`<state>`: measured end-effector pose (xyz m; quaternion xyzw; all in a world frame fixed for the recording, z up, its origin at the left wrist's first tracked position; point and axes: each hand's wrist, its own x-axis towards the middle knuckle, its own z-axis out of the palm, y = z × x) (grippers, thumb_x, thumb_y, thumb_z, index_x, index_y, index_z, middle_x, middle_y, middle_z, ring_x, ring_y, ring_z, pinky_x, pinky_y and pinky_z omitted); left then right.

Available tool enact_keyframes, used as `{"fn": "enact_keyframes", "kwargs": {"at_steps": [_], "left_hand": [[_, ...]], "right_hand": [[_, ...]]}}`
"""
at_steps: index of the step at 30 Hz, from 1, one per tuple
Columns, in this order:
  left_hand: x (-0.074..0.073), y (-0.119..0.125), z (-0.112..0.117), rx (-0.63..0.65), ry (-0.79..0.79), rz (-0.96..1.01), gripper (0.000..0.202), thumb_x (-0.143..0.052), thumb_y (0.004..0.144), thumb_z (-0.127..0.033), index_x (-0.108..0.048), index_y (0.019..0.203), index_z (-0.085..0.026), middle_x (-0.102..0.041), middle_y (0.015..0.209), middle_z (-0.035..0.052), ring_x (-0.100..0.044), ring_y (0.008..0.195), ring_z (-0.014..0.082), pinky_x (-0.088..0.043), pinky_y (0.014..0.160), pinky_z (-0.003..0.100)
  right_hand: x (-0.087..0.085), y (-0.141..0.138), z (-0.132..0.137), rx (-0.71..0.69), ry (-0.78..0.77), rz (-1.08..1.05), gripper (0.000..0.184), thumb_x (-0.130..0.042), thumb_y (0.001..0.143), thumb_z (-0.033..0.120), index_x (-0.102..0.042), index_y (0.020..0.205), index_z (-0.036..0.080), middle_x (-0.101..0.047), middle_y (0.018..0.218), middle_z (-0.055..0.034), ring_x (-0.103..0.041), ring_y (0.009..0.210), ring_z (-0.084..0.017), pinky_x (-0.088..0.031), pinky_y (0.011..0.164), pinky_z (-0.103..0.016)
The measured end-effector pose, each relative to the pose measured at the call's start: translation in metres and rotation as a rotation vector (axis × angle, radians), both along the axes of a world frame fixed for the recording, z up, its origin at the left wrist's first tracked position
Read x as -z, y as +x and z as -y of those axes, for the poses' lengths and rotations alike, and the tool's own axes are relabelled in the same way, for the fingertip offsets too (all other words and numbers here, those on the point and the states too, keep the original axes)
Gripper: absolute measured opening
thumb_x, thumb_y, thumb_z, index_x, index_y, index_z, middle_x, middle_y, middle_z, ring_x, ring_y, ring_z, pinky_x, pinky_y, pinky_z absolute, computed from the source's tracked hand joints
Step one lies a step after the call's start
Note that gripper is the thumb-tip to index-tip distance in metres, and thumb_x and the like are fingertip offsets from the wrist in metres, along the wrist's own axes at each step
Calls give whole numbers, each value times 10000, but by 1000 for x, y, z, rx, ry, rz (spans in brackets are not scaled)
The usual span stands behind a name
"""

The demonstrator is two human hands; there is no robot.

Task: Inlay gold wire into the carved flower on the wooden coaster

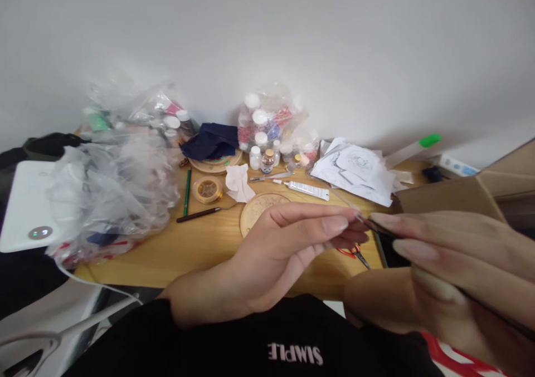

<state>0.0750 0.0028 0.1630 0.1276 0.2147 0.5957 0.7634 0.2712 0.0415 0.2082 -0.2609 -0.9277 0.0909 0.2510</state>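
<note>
My left hand (288, 243) is raised over the front of the table, thumb and fingers pinched together. Whatever sits at its fingertips is too small to make out. Close to the camera, my right hand (455, 265) grips a thin dark pen-like tool (387, 233), whose narrow tip meets the left fingertips. Below the hands lie scissors (356, 253) with red-orange handles, partly covered by the left hand. Behind the left wrist is a round wooden disc (254, 210) with faint line markings, also partly covered.
Clear plastic bags (121, 187) and a white device (25, 204) are at the left. Small bottles (267, 161), a white tube (307, 190), a crumpled tissue (239, 182) and a spool (208, 190) stand mid-table. Printed papers (355, 168) and a cardboard box (447, 193) are right.
</note>
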Motion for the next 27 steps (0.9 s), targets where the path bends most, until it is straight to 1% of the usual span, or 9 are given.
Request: {"fn": "enact_keyframes", "kwargs": {"at_steps": [3,5,7,9,13,15,18,22,27], "left_hand": [[0,0,1,0,8,-23,70,-774,770,-242,-781,821,-194,-758,840,30,-715,867,189,-506,918,329],[0,0,1,3,6,-23,76,-774,773,-243,-781,825,-188,-757,837,32,-715,868,193,-504,919,335],[-1,0,1,6,-1,-8,71,-775,771,-231,-780,820,-180,-755,828,30,-711,844,178,-511,896,314],[-1,0,0,6,-8,26,55,-775,769,-208,-780,810,-173,-753,819,20,-703,810,148,-522,852,269],[-2,0,-1,22,-4,93,31,-763,776,-166,-776,802,-157,-748,812,0,-688,788,101,-529,788,193],[-1,-1,-1,30,6,107,33,-754,784,-154,-775,809,-150,-748,815,-3,-686,792,93,-529,791,184],[-1,-1,-1,32,4,100,30,-762,781,-159,-775,807,-153,-748,815,-2,-688,794,98,-529,808,198],[-1,-1,-1,28,-2,88,30,-777,768,-170,-775,797,-165,-748,817,-6,-692,792,107,-532,813,213],[-1,-1,-2,27,20,99,43,-744,787,-143,-778,800,-167,-759,831,-13,-695,798,90,-541,813,183]], "right_hand": [[-1,-1,1,19,-11,7,477,-558,915,384,-477,1379,455,-652,1287,40,-638,1171,-222,-538,1020,-351],[-1,-1,2,26,-14,11,460,-549,923,374,-488,1372,450,-638,1308,50,-626,1191,-209,-507,1063,-342],[0,0,2,12,11,-6,455,-528,937,371,-477,1384,438,-609,1348,67,-607,1215,-181,-464,1108,-309],[0,1,2,5,25,-24,454,-519,944,368,-470,1392,428,-584,1378,79,-593,1231,-161,-436,1132,-285],[0,3,2,-7,-22,5,475,-542,934,371,-461,1398,429,-612,1347,57,-595,1234,-175,-455,1124,-300],[0,4,2,-21,-33,-1,455,-512,949,372,-463,1398,425,-612,1346,56,-586,1244,-169,-446,1132,-291],[-1,4,3,-20,-50,-34,433,-478,966,348,-473,1395,410,-574,1392,68,-574,1255,-154,-420,1148,-276],[0,1,3,-12,-71,-81,409,-520,951,342,-526,1354,406,-606,1355,58,-597,1226,-156,-428,1140,-272],[3,-7,7,59,-90,-216,320,-533,947,356,-623,1252,395,-660,1278,60,-632,1167,-122,-447,1103,-218]]}}
